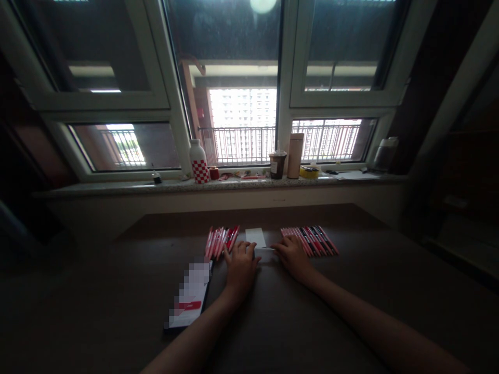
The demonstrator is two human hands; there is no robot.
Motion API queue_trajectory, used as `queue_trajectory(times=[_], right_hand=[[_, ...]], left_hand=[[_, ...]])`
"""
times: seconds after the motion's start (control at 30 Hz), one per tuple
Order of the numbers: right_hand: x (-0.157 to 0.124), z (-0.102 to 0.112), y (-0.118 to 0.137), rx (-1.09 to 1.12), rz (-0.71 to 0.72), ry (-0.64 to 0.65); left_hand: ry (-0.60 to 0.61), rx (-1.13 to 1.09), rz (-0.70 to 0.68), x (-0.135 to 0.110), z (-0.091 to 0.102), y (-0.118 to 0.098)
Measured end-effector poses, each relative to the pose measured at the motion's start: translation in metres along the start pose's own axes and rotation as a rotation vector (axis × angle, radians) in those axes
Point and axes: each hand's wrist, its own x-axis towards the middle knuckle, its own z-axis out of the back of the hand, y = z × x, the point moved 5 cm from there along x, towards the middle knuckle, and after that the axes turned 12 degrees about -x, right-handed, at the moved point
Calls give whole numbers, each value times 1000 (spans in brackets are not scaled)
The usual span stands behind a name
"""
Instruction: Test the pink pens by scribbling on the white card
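A thin white strip (265, 250) stretches between my two hands just above the table; its exact kind is unclear. My left hand (240, 265) has its index finger and thumb at the strip's left end, the other fingers spread over the tabletop. At the right end, the fingertips of my right hand (295, 258) close on the strip. Behind it lies a pale sheet of paper (254, 237). Several pink, red and dark pens (221, 241) are laid beside my left hand, and another row of similar pens (314, 240) lies partly behind my right hand.
A dark-edged phone (191, 296) with a blurred screen rests left of my left forearm on the brown table (136, 285). Along the windowsill (171, 184) stand a checkered bottle (199, 163), a drink cup (277, 165), a tall tumbler (295, 156) and a yellow item (309, 172).
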Motion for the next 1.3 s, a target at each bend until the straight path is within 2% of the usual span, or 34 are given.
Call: queue_trajectory(times=[0.2,0.47,1.0,1.3], right_hand=[[0,1,4,-11,41,8],[0,2,11,-44,114,1],[0,8,16,-40,130,-130],[1,9,14,-14,134,-208]], left_hand=[[39,-50,-91,-1,-2,-5],[54,-40,-122,-2,0,-8],[11,-5,-62,-4,11,-13],[-5,35,-49,-4,8,-10]])
